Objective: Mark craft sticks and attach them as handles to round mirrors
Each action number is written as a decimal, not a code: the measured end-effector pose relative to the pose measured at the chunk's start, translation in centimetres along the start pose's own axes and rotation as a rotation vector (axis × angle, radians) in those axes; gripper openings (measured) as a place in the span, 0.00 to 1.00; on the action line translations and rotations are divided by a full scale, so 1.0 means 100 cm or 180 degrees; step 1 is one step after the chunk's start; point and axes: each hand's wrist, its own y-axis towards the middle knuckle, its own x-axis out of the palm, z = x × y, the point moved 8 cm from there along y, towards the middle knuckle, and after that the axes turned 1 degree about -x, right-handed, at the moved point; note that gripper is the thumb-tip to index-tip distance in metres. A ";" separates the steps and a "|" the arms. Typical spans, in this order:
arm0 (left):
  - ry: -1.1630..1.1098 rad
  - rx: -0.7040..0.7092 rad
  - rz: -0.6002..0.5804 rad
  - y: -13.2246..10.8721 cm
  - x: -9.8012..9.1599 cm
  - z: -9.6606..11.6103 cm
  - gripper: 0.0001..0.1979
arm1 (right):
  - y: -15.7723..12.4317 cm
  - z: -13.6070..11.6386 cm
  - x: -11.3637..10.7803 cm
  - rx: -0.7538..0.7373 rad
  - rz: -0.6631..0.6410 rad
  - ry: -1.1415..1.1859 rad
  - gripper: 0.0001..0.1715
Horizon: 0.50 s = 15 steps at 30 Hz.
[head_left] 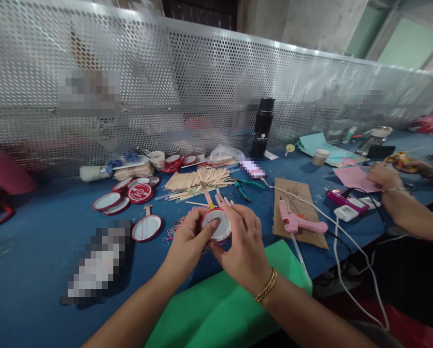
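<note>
Both my hands hold a round red-rimmed lid (216, 225) with a white inside, above the blue table (38, 241). My left hand (187, 239) grips its left edge, thumb pressed on the white face. My right hand (242, 237) closes round its right side, a gold bracelet on the wrist. Several wooden sticks (206, 192) with coloured ends poke up from behind the lid.
More red lids (138, 192) and a pile of wooden sticks (198, 178) lie beyond. A pink glue gun (298, 223) rests on cardboard to the right, its cord trailing off the edge. Green sheet (220, 304) lies near me. Another person's hands (383, 176) work at far right. A black bottle (263, 126) stands by the perforated metal screen.
</note>
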 end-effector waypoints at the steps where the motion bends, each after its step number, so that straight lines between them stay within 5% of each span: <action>1: 0.0009 -0.0002 0.0004 0.000 0.000 0.000 0.17 | 0.000 -0.001 0.000 -0.0015 0.0015 -0.0002 0.42; 15: 0.0460 0.0030 0.0130 0.000 -0.006 0.002 0.15 | -0.004 -0.005 0.001 -0.0103 0.0103 0.0014 0.40</action>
